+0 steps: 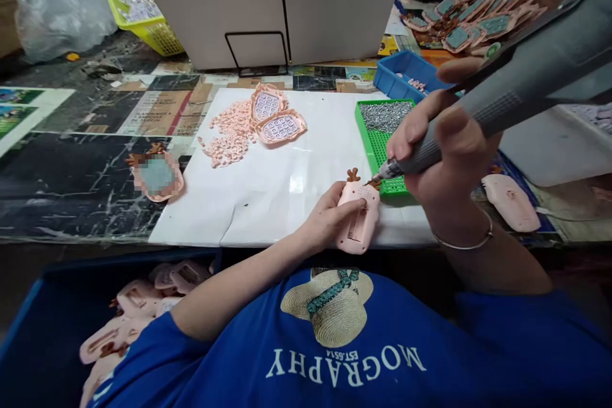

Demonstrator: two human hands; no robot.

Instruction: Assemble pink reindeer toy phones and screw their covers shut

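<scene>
A worktable (129,185) patched with printed sheets and black marbled covering carries a white board (277,197) along its near edge. At that near edge, a pink casing (368,224) with brown antlers lies back side up, its long slot exposed, in the grip of a worker's left hand (331,213), thumb pressed across the back. The right hand (447,146), a bangle (471,243) at the wrist, is wrapped around a large gray driver (507,99), whose tip slants down to the casing's top end, between the antlers; whether it touches cannot be told. The two hands are apart.

Just beyond the casing sits a green tray (380,143) with small metal screws (386,116) heaped at its far end, and behind it a blue bin (389,80) of small pieces. Farther left on the board, two open shells (281,129) with pale keypads lie beside a scatter of pink buttons (229,134).

A teal-faced unit (174,182) rests at the board's left edge; a spare casing (511,203) lies to the right. A printed carton (296,19) stands behind, near a yellow basket (165,41). More casings fill a blue crate (52,299) at lower left.
</scene>
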